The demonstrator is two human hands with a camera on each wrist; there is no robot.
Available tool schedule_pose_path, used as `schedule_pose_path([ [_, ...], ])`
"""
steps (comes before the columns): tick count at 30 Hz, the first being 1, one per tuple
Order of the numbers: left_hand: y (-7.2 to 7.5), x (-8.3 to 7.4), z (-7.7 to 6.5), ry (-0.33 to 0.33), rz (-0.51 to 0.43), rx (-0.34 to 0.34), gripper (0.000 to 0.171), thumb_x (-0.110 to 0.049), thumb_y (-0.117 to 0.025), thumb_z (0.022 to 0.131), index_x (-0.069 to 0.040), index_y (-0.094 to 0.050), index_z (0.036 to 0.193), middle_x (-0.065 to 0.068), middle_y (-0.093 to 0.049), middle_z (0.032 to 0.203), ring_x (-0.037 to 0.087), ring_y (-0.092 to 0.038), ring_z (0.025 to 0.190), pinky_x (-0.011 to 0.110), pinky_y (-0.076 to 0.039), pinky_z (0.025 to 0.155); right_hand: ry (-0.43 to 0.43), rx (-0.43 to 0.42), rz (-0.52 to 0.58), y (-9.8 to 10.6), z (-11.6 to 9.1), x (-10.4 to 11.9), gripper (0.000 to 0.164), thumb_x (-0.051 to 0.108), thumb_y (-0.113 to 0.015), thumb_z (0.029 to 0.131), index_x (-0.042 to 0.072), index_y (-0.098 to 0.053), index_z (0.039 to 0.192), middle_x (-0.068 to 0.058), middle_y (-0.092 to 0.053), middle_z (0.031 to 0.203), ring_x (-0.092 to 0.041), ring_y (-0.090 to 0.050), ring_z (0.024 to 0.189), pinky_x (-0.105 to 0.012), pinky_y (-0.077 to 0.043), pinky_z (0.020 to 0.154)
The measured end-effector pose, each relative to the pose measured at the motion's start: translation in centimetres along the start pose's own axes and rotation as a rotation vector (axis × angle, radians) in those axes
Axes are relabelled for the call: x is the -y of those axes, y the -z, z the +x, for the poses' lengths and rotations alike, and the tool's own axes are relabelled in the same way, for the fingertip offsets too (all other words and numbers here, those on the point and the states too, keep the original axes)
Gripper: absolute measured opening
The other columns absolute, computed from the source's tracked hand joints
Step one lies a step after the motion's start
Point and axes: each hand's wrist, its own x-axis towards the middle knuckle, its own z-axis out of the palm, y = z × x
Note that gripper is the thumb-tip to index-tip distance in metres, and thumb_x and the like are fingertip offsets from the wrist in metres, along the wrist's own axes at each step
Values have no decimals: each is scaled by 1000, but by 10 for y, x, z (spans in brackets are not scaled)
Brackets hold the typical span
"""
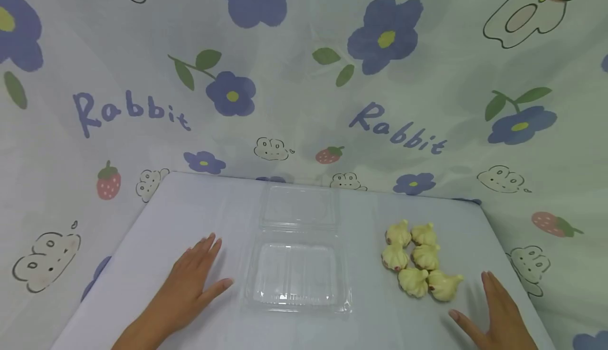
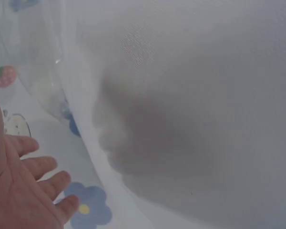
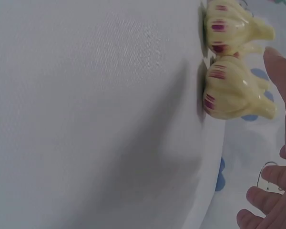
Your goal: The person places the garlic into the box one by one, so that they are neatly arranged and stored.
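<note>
My left hand (image 1: 187, 281) is held with straight fingers over the table, left of a clear plastic clamshell box (image 1: 296, 273). The box lies opened, its lid (image 1: 299, 207) folded back toward the far edge, and nothing is inside it. My right hand (image 1: 503, 313) is at the near right, fingers extended and thumb apart, holding nothing. Just left of that hand sits a group of several garlic bulbs (image 1: 413, 282), pale yellow and glossy. Purple-red streaks show on the bulbs (image 3: 233, 88) in the right wrist view, close to the thumb.
A white-covered table (image 1: 199, 207) bears everything. Behind it and along both sides hangs a pale curtain (image 1: 294, 102) printed with blue flowers, strawberries, rabbits and the word "Rabbit". The left wrist view shows mostly white table surface (image 2: 219, 95) with the hand's shadow.
</note>
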Motion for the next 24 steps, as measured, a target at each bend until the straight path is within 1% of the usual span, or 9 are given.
schedule_pose_path([
  [3,-1,-2,3,6,-18,8,85,-53,-64,102,-3,-30,163,19,-30,167,41,-28,152,49,-15,124,19,-6,19,0,3,-1,129,62,-75,90,-12,4,160,-46,-8,158,-70,-18,137,-79,-11,110],
  [6,-1,-4,5,12,-32,18,86,-54,-63,102,-4,-30,163,19,-29,167,42,-28,152,52,-20,122,43,-30,32,-1,5,-1,127,56,-78,90,-13,3,159,-47,-9,158,-70,-20,136,-79,-12,110],
  [10,-3,-5,8,4,-12,15,87,-54,-63,102,-5,-27,165,17,-27,168,40,-27,152,51,-19,123,38,-48,18,-3,8,1,127,58,-78,89,-12,2,160,-45,-8,159,-68,-19,138,-77,-11,111],
  [13,-4,-5,9,-8,11,-1,89,-54,-63,102,-5,-25,165,17,-28,168,38,-26,153,46,-14,125,29,-64,-13,-6,9,3,127,61,-78,88,-12,-3,160,-44,-10,159,-66,-18,139,-77,-11,112],
  [17,-7,-7,11,-18,5,-21,90,-54,-64,101,-3,-25,164,17,-28,168,37,-27,153,46,-14,125,47,-107,-26,-12,9,2,124,59,-80,86,-13,-10,159,-43,-14,158,-65,-18,140,-77,-11,112],
  [20,-8,-8,13,-12,-19,-21,90,-53,-65,101,-2,-27,164,16,-28,168,38,-29,152,53,-23,121,72,-136,-11,-14,11,2,120,54,-83,86,-14,-16,158,-41,-16,158,-65,-20,140,-76,-11,113],
  [23,-10,-11,15,7,-43,-9,86,-54,-65,101,0,-34,161,15,-31,167,38,-33,150,58,-28,116,85,-146,-7,-15,14,3,112,51,-83,87,-15,-23,154,-41,-20,156,-65,-23,138,-77,-14,112],
  [24,-10,-12,16,14,-52,-6,84,-54,-65,101,0,-37,159,15,-32,166,38,-34,149,60,-29,115,88,-148,-6,-15,14,4,109,50,-83,87,-16,-27,152,-42,-22,155,-65,-25,136,-77,-16,111],
])
